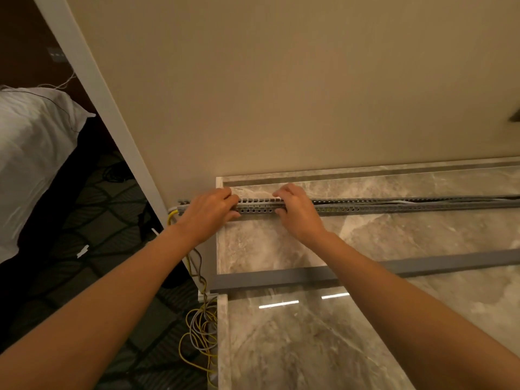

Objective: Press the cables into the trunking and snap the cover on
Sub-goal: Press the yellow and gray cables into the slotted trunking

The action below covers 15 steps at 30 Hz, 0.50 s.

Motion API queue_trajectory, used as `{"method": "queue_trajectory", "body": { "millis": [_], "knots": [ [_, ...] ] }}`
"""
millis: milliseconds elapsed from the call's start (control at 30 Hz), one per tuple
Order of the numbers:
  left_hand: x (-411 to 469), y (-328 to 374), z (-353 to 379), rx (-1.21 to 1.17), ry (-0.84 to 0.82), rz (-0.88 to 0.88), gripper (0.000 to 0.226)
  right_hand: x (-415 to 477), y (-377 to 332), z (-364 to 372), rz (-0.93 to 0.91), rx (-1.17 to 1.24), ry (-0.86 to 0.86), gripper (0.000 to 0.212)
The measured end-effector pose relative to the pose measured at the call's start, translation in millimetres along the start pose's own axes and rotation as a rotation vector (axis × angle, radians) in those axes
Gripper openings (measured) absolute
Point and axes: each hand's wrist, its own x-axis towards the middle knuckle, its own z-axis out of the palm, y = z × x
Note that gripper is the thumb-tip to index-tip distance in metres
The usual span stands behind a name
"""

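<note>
Slotted grey trunking (365,206) lies lengthwise on the marble counter (281,249), near the back wall (281,80), its left end overhanging the counter's edge; top is open, no cover on it.

Left hand (208,212) sits at the trunking's left end, fingers curled over the top, thumb under the near side; right hand (298,212) grips just to the right, fingers hooked over the far wall, thumb against the slotted near face; both clasp the trunking, a short bare stretch between them.

Cables (394,203) show inside the channel further right, grey and pale strands, seemingly seated low; whether they are fully down under the hands, cannot tell; yellow and grey slack (199,330) spills off the left end and coils on the carpet (92,220).

Cover (309,277), a plain grey strip, lies apart on the counter, nearer the person, untouched.

Judgement: pressing-in is under way at the left end; snapping on the cover is wholly left to do.
</note>
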Motion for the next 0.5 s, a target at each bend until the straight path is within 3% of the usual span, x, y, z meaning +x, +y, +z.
{"method": "queue_trajectory", "body": {
  "millis": [100, 267, 500],
  "knots": [
    [1.0, 9.2, 8.7, 0.068, -0.055, -0.042, 0.034, -12.2, 17.7, -3.1, 0.025, -0.101, 0.071, 0.032],
    [24.0, 30.5, 0.4, 0.120, -0.199, -0.202, 0.021, -12.9, 20.8, -8.3, 0.021, -0.077, 0.024, 0.034],
    [44.7, 56.6, -0.6, 0.071, -0.292, -0.163, 0.024, -19.3, 27.9, -15.0, 0.105, -0.040, -0.057, 0.041]
  ]
}}
